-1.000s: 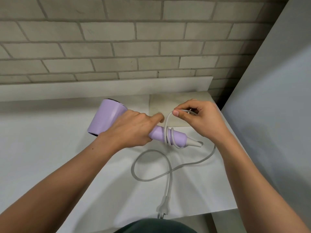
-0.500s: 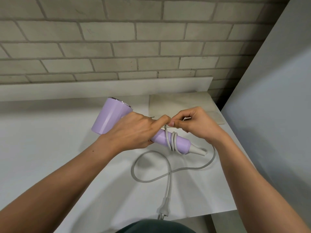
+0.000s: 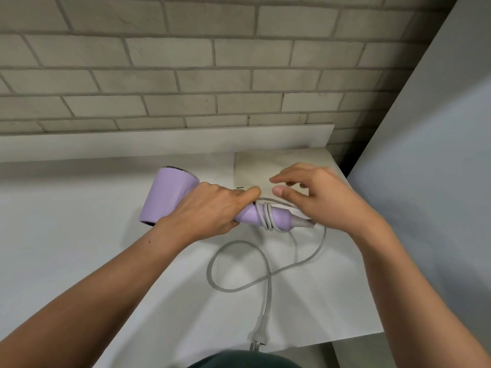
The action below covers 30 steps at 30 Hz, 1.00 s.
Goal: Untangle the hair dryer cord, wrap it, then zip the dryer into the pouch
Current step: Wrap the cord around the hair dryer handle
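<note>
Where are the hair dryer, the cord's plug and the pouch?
hair dryer [image 3: 170, 199]: head view, on its lilac barrel.
plug [image 3: 259, 337]: head view, on its grey body.
pouch [image 3: 255, 168]: head view, on its bare beige face.

L hand [image 3: 212, 211] is palm-down, knuckles up, fingers curled round the dryer handle [image 3: 281, 217]. Its index finger is stretched out straight twd the R hand [image 3: 321, 197]. L wrist approx straight. L forearm is bare and comes in diagonally over the near-left corner of the counter [image 3: 79, 235]. R hand hovers palm-down just beside the L index tip, nr the far-right corner. Its fingers are loose, spread, slightly bent and a bit blurred, w/ thumb and index apart, pinching nothing. Can't tell if the R palm touches anything under it. R forearm is bare and comes in past the near-right corner.
</note>
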Motion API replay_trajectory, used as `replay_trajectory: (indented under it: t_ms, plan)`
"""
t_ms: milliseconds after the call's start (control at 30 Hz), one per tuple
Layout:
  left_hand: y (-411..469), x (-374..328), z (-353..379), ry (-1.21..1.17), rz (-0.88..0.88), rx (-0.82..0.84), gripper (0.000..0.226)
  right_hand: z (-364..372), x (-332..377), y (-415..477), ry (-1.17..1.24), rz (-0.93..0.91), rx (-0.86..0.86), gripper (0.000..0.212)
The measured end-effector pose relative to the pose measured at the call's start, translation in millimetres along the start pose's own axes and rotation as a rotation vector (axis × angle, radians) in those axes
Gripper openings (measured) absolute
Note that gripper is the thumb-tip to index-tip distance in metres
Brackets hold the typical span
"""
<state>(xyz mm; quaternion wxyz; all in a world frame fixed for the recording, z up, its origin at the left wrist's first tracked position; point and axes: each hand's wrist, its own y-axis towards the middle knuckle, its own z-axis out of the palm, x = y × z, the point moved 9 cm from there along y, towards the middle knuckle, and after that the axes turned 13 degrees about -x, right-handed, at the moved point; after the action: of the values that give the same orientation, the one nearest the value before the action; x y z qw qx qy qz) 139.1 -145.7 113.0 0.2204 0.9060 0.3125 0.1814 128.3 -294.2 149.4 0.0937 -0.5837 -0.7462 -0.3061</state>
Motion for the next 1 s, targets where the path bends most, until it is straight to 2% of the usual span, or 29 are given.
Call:
replay_trajectory:
  t_ms: [100, 167, 300, 433, 600, 667, 700, 767, 833, 900, 967, 1000]
  plan:
    - [0, 12, 3, 0.04, -0.068, 0.071, 0.043, 19, 39, -28, -0.115, -0.128, 0.156, 0.067]
    - [2, 15, 5, 0.045, -0.112, 0.14, 0.037, 34, 44, -36, -0.26, -0.184, 0.111, 0.076]
    - [4, 10, 11, 0.004, -0.162, 0.216, 0.03, 44, 39, -31, -0.411, -0.268, -0.091, 0.061]
    - [7, 7, 14, -0.013, -0.196, 0.249, 0.029, 48, 29, -25, -0.383, -0.235, -0.221, 0.053]
    - [9, 8, 18, 0.018, -0.216, 0.27, 0.032, 54, 23, -24, -0.358, -0.227, -0.275, 0.038]
    - [10, 6, 18, 0.0, -0.233, 0.258, 0.032, 52, 20, -24, -0.346, -0.231, -0.315, 0.038]
    - [11, 6, 18, -0.026, -0.247, 0.253, 0.036, 51, 19, -23, -0.343, -0.241, -0.331, 0.04]
    - [14, 8, 16, -0.11, -0.273, 0.25, 0.063, 48, 17, -22, -0.358, -0.256, -0.354, 0.041]
    - [15, 17, 2, -0.144, -0.275, 0.156, 0.088, 43, 13, -23, -0.382, -0.253, -0.384, 0.04]
    - [6, 46, -29, -0.199, -0.433, -0.07, 0.095, 39, 5, -26, -0.396, -0.244, -0.403, 0.04]
    - [-29, 91, -47, -0.289, -0.799, -0.266, 0.098, 34, -1, -31, -0.408, -0.235, -0.411, 0.04]
    - [-50, 109, -42, -0.385, -1.007, -0.265, 0.106, 31, -2, -33, -0.415, -0.232, -0.42, 0.04]
